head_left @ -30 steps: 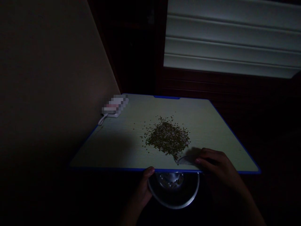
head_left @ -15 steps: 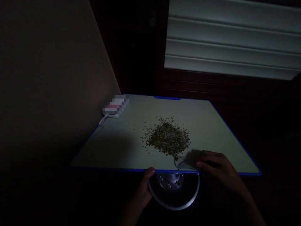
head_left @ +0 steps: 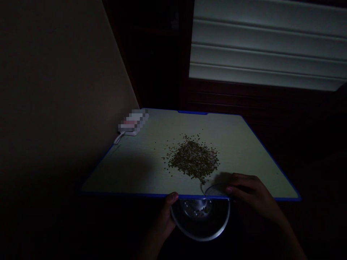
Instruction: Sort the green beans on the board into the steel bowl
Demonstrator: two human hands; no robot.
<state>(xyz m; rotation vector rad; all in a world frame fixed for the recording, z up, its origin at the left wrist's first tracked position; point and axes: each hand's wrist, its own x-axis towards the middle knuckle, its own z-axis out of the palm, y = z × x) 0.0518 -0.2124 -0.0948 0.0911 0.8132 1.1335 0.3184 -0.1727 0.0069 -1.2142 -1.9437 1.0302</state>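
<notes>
A loose heap of small greenish-brown seeds or grains (head_left: 193, 159) lies on the pale, blue-edged folding table (head_left: 244, 148). Just below the near edge is a shiny metal bowl (head_left: 200, 236), a few of the same grains inside it. My left hand (head_left: 166, 216) grips the bowl's left side, thumb up at the table edge. Pinched in my right hand (head_left: 251, 191) is a thin, see-through piece with a curved edge (head_left: 215, 189), too dark to identify further. It rests on the tabletop by the near edge, below the heap and above the bowl.
At the table's back left corner lies a white, blurred-out object with a strap (head_left: 132, 124), close to a pale wall or panel (head_left: 67, 90). Behind stand dark wood and a white slatted panel (head_left: 265, 47). The surroundings are very dim.
My right hand has drawn the see-through piece slightly toward me, to the table's near edge, then stayed there. My left hand and the bowl have hardly moved.
</notes>
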